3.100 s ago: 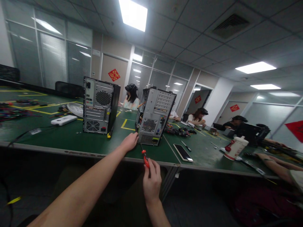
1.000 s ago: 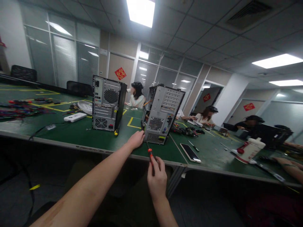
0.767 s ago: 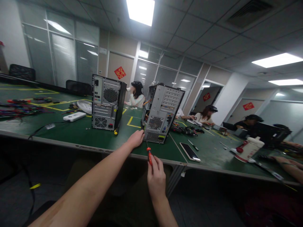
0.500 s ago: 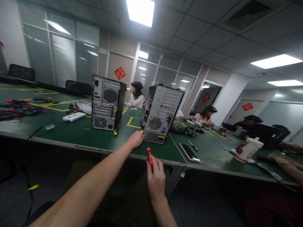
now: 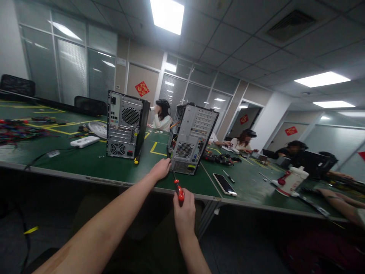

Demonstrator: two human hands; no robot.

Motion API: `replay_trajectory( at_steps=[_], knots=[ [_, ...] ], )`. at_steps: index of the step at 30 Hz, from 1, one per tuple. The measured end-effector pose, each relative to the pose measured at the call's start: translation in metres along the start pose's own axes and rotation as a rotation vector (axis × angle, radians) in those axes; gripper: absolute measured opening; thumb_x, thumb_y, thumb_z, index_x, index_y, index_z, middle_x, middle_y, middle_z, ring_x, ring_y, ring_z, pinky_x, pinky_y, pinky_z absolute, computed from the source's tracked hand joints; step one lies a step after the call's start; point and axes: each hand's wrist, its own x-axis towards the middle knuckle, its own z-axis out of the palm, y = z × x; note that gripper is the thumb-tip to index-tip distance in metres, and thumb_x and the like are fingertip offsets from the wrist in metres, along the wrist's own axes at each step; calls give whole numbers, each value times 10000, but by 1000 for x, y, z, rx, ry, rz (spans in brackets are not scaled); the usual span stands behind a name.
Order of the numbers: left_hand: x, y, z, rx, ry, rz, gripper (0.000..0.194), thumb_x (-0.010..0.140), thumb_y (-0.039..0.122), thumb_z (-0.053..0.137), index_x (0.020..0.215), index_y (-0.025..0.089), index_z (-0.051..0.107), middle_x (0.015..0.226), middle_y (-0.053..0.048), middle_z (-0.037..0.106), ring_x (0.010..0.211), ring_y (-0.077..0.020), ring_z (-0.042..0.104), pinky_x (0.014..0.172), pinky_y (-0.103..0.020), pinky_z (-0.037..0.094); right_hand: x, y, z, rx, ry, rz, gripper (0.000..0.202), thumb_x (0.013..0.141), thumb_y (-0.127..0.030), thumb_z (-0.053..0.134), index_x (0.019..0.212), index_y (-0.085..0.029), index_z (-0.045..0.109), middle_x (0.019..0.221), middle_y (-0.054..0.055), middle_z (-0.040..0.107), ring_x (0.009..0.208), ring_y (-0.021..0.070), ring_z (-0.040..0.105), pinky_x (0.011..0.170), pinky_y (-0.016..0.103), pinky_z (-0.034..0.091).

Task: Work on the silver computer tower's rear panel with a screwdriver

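Green counter (image 5: 85, 164) | computer case (image 5: 191, 137) upright on it, right of second tower (image 5: 121, 127) | left hand (image 5: 160, 169) at case's lower left edge, grip unclear | right hand (image 5: 185, 211) grips red screwdriver (image 5: 179, 191), tip near case's bottom

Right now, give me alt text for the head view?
The right hand holds a red screwdriver toward the base of a computer case, left hand at its lower left corner. Another case stands left on the green table; a phone lies right.

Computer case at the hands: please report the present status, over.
Right hand grips red screwdriver, shaft toward computer case. Left hand at case's lower left edge, fingertips unclear. Phone lies right of case, off the screwdriver's line.
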Motion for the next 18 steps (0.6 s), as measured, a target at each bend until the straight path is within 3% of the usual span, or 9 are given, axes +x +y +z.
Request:
replay_trajectory(
  at_steps=[5, 11, 14, 18],
  knots=[
    [0, 0, 1, -1, 2, 5, 235, 1015, 334, 351, 1060, 207, 544, 1016, -103, 641, 935, -219, 628, 820, -321, 477, 12, 2, -3, -236, -154, 129, 285, 1018, -413, 403, 1114, -183, 542, 869, 58, 684, 714, 198, 674, 609, 261, 415],
    [1, 0, 2, 2, -6, -1, 245, 1016, 332, 349, 1069, 201, 550, 1018, -107, 642, 926, -219, 629, 817, -326, 481, 28, -8, -10, -466, -343, 94, 159, 995, -358, 469, 1005, -206, 515, 744, 28, 664, 634, 179, 657, 533, 243, 276],
    [2, 0, 3, 5, -4, 0, 239, 1015, 328, 356, 1067, 203, 553, 1019, -110, 644, 937, -225, 630, 808, -327, 481, 32, -18, -8, -448, -355, 131, 184, 1017, -371, 433, 1008, -196, 488, 695, 38, 658, 600, 189, 652, 525, 248, 265],
    [3, -2, 4, 8, -3, 7, 226, 1014, 322, 367, 1062, 203, 553, 1011, -111, 647, 944, -227, 631, 809, -326, 480, 34, -23, -4, -229, -276, 325, 195, 1018, -379, 396, 943, -216, 473, 670, 25, 642, 579, 190, 628, 527, 259, 270]
  ],
)
